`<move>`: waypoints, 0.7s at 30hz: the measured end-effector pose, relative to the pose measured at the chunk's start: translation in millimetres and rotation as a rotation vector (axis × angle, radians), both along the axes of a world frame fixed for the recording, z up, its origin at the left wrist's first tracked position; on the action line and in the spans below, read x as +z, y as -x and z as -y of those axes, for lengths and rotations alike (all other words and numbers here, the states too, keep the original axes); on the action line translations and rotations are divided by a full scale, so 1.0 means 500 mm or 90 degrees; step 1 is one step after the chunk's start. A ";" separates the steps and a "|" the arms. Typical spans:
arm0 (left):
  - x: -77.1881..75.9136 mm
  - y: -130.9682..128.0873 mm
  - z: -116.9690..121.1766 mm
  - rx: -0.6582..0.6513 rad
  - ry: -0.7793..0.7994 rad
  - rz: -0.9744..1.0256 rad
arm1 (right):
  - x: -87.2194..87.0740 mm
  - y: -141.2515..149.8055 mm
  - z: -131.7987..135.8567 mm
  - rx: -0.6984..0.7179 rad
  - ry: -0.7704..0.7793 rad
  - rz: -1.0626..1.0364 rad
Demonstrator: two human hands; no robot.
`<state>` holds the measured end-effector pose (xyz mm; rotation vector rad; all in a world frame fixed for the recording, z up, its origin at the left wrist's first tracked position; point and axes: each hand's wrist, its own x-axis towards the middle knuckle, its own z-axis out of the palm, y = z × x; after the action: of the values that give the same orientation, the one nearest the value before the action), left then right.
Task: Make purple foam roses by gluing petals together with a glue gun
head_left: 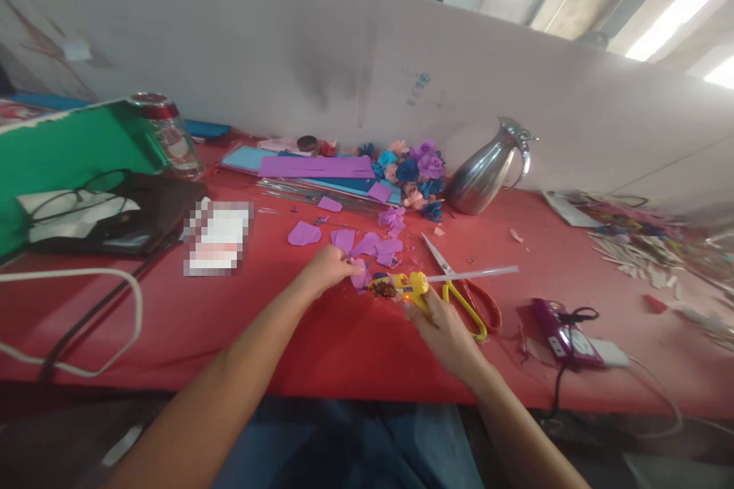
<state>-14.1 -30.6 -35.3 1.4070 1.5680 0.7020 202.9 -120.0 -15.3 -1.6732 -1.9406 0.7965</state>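
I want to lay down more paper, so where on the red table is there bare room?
Two free patches: between the left forearm and right forearm, towards the near edge; and between the left forearm and the white cable. It is crowded around the glue gun, purple petals and scissors.

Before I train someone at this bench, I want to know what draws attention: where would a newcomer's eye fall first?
Probably on the yellow glue gun in the right hand, its nozzle toward the purple paper piece at the left hand. Next, the colourful paper flowers beside the shiny metal jug, toward the back of the red tabletop.
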 end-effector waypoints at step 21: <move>0.008 0.001 0.005 0.003 0.031 0.019 | -0.014 -0.025 -0.013 -0.067 0.001 -0.097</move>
<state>-14.6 -33.3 -31.5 1.3518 1.5557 0.6807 215.6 -113.2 -22.5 -1.6503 -1.7356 0.8584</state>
